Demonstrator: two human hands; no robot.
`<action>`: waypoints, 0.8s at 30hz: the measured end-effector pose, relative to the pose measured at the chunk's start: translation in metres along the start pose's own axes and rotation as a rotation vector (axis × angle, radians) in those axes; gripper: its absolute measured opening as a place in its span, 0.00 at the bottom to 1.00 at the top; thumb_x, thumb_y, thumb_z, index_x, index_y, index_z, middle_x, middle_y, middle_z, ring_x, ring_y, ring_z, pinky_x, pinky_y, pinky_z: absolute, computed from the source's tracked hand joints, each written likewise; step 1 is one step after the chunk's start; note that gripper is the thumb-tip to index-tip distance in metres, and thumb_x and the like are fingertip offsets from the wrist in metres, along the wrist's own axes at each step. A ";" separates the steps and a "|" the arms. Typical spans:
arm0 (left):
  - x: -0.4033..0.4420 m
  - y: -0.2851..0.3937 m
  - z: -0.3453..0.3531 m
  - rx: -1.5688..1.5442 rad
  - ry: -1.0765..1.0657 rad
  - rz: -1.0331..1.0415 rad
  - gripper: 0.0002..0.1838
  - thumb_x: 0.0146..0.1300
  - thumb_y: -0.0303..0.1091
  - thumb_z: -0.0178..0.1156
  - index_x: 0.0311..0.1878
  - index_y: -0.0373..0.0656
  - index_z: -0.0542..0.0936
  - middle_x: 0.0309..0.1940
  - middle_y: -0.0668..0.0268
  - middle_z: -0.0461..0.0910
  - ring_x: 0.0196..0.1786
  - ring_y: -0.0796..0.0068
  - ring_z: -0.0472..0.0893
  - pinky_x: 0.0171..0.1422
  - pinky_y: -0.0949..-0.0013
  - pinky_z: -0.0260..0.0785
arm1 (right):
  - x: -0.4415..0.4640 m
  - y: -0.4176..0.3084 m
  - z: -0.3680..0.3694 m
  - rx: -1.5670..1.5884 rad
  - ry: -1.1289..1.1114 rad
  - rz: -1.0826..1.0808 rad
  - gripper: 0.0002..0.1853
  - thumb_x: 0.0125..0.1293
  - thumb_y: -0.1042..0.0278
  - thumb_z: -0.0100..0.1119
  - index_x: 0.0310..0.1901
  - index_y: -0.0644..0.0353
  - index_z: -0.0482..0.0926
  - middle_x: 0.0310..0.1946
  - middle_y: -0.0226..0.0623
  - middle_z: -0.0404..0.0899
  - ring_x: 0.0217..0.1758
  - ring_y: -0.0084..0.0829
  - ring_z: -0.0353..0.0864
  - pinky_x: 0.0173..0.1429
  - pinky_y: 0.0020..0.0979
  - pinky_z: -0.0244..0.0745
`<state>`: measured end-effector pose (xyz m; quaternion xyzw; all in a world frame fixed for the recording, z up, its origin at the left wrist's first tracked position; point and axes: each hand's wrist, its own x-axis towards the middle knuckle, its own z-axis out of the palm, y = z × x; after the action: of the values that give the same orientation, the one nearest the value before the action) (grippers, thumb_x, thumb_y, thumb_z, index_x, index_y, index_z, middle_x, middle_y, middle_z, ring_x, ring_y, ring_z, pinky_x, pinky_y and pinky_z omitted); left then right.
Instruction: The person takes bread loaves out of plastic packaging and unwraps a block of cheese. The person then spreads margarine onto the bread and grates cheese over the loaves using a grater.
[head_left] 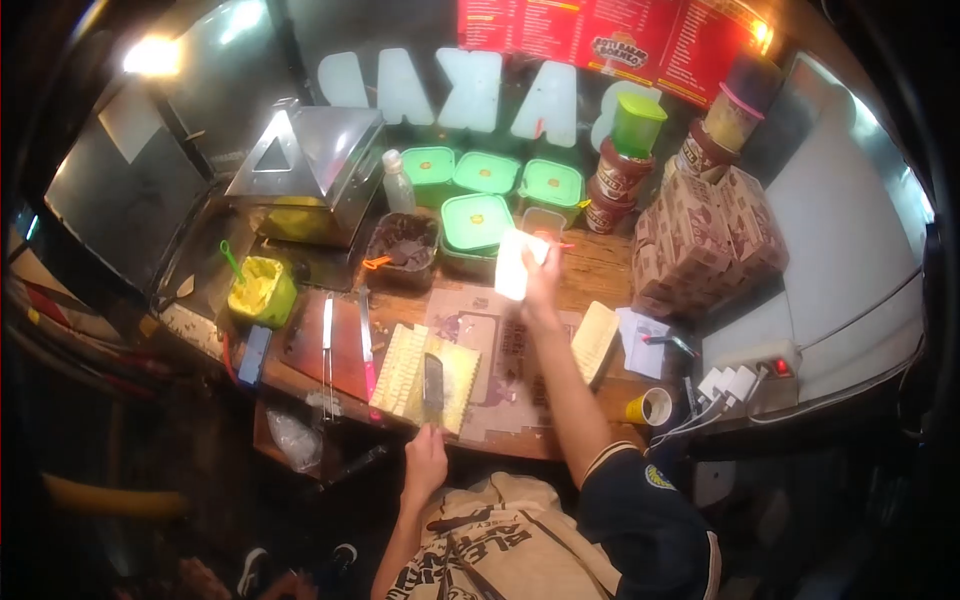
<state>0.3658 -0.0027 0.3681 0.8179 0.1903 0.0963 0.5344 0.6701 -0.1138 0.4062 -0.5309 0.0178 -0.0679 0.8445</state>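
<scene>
My left hand (426,460), at the counter's front edge, is closed round the handle of a broad-bladed knife (433,380). Its blade lies over split bread (403,368), whose right half has a pale yellow spread on it. My right hand (543,278) is stretched forward, closed on a white rectangular object (515,265), too overexposed to identify. That object is in front of a small clear tub (543,222) and a green-lidded container (477,222). Printed brown paper (490,370) lies beneath the bread. Another bread loaf (596,338) sits to the right of my right forearm.
A yellow spread tub (262,290), a dark chocolate tub (403,245) and two long utensils (365,335) are on the left. Stacked brown boxes (690,240), a yellow cup (652,405) and plugged-in chargers (728,385) stand right. A metal box (310,165) is behind.
</scene>
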 end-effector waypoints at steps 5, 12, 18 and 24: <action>-0.012 -0.015 -0.013 -0.288 -0.058 -0.228 0.10 0.73 0.32 0.46 0.38 0.37 0.75 0.15 0.74 0.63 0.15 0.86 0.62 0.18 0.77 0.55 | 0.074 -0.094 -0.030 -0.032 0.022 -0.123 0.29 0.60 0.85 0.48 0.65 0.59 0.61 0.56 0.42 0.70 0.55 0.34 0.74 0.56 0.33 0.77; -0.021 -0.002 -0.034 -0.488 -0.024 -0.449 0.10 0.74 0.33 0.46 0.38 0.40 0.72 0.15 0.75 0.59 0.13 0.86 0.58 0.16 0.79 0.51 | 0.197 -0.223 -0.037 -0.880 0.287 -0.983 0.43 0.55 0.72 0.65 0.71 0.53 0.53 0.65 0.50 0.65 0.65 0.49 0.70 0.67 0.43 0.67; -0.004 0.013 -0.037 -0.635 -0.012 -0.483 0.08 0.74 0.33 0.47 0.39 0.41 0.72 0.16 0.76 0.57 0.14 0.87 0.54 0.16 0.79 0.46 | 0.271 -0.262 -0.030 -1.442 0.160 -0.950 0.26 0.54 0.75 0.61 0.56 0.48 0.72 0.47 0.42 0.81 0.54 0.47 0.79 0.62 0.45 0.68; 0.015 0.025 -0.032 -0.675 -0.032 -0.485 0.08 0.73 0.33 0.48 0.39 0.41 0.72 0.16 0.76 0.57 0.14 0.88 0.54 0.16 0.80 0.46 | 0.321 -0.238 -0.059 -1.608 -0.014 -1.123 0.19 0.54 0.80 0.56 0.47 0.52 0.80 0.47 0.37 0.82 0.54 0.43 0.78 0.58 0.39 0.70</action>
<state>0.3731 0.0220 0.4031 0.5295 0.3269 0.0118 0.7827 0.9595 -0.3113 0.6083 -0.8795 -0.2015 -0.4244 0.0760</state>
